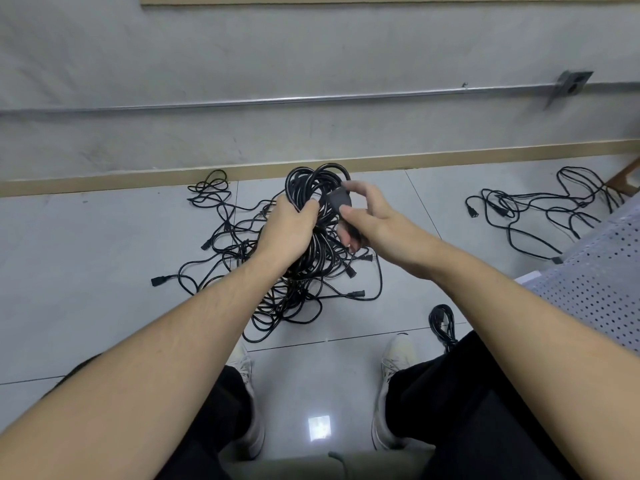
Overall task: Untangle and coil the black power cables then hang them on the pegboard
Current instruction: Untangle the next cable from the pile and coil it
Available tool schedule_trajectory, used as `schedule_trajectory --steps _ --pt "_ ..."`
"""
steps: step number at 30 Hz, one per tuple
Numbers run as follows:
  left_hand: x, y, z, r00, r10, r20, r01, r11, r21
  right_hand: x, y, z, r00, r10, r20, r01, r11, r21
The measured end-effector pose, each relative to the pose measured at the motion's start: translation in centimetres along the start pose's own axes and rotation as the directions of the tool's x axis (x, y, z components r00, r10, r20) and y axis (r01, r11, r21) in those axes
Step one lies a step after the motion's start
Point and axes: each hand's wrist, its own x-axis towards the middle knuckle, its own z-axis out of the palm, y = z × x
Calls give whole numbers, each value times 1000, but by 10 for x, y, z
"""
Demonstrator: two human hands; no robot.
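Cables [311,202] coiled in left hand [287,226]'s grip, right hand [367,220] pinching plug [341,200]; bare floor [86,254] leftward.

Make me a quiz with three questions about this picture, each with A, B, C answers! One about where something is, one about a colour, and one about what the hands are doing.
1. Where is the big tangled pile of cables?
A. on the floor before the person's shoes
B. on a table
C. hanging on the wall

2. What colour are the cables?
A. white
B. black
C. orange

3. What is the left hand doing?
A. lying flat on the floor
B. gripping a coiled bundle of cable
C. pointing at the ceiling

Answers: 1 A, the pile lies on the floor tiles below the hands. 2 B, every cable looks black. 3 B, its fingers curl round the coil, while the right hand pinches a black plug beside it.
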Motion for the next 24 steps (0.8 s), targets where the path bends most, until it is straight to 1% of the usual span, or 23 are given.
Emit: schedule_trajectory --steps 2,3,5,8,10,13,18,21,22,24 --pt "-1 2 0 1000 -7 3 7 999 48 0 -1 3 999 53 2 -53 998 29" --pt "-2 3 0 1000 -12 5 12 998 63 -1 -1 2 996 91 18 -92 994 63" --pt "-4 4 0 999 19 26 -21 995 92 -3 -4 -2 986 162 49 -168 972 163" --pt "-8 6 -1 995 74 70 -83 986 147 -4 -8 -11 972 235 -10 -225 938 263" --pt "-10 9 -2 992 89 94 -104 979 176 -4 -8 -15 959 277 -55 -251 926 284" --pt "-15 12 -2 978 164 131 -190 955 229 -4 -7 -19 938 337 -78 -300 904 305" --pt "-22 14 -3 962 235 141 -262 938 228 -6 -8 -24 910 410 -53 -373 868 328" --pt "-22 13 -1 961 232 149 -257 950 176 -8 -11 -24 914 405 0 -392 885 250" --pt "-20 11 -1 963 231 141 -250 958 136 -8 -12 -24 917 399 -10 -387 895 220" --pt "-15 10 0 965 224 140 -233 971 54 -8 -11 -28 925 374 -74 -361 921 145"
